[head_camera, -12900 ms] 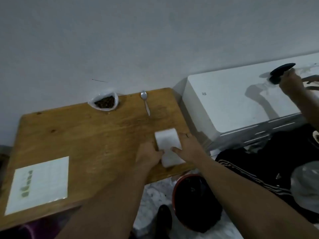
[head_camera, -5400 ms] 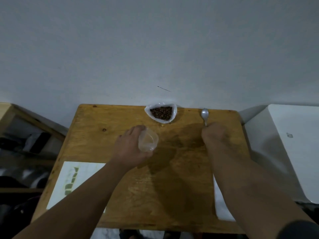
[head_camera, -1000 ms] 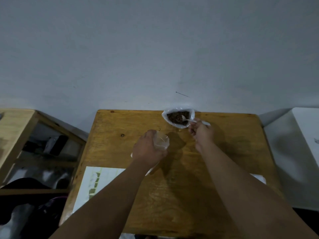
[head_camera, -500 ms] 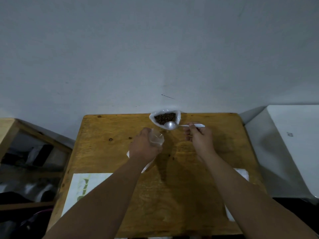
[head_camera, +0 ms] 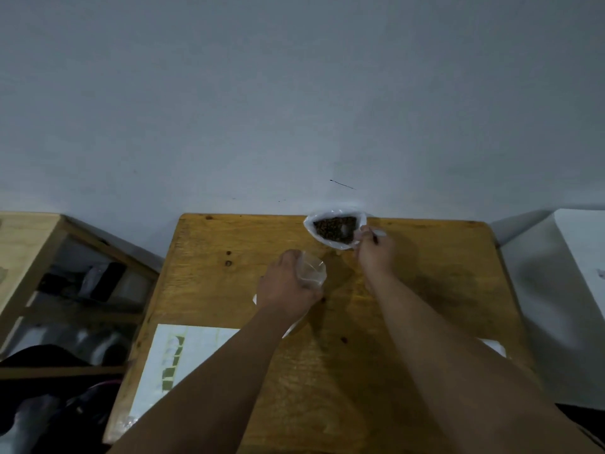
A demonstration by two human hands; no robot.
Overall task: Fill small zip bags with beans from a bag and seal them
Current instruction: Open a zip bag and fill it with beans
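Though print on the sheet (head_camera: 193,355) blurs, left grip (head_camera: 288,286) round zip bag (head_camera: 312,273), right grip (head_camera: 375,253) pinching spoon (head_camera: 377,233) at bean bag (head_camera: 334,229).

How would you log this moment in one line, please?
left hand: holds small bag | right hand: spoon in bean bag | stage: scooping

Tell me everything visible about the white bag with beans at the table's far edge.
The bag of beans is thin white plastic, mouth wide open, rim crumpled. Dark brown beans lie inside. It stands on the wooden table at its far edge, by the grey wall. The right hand holds a spoon at its right rim; a pale spot among the beans may be the spoon's bowl. The left hand, holding a small zip bag, is apart from it.
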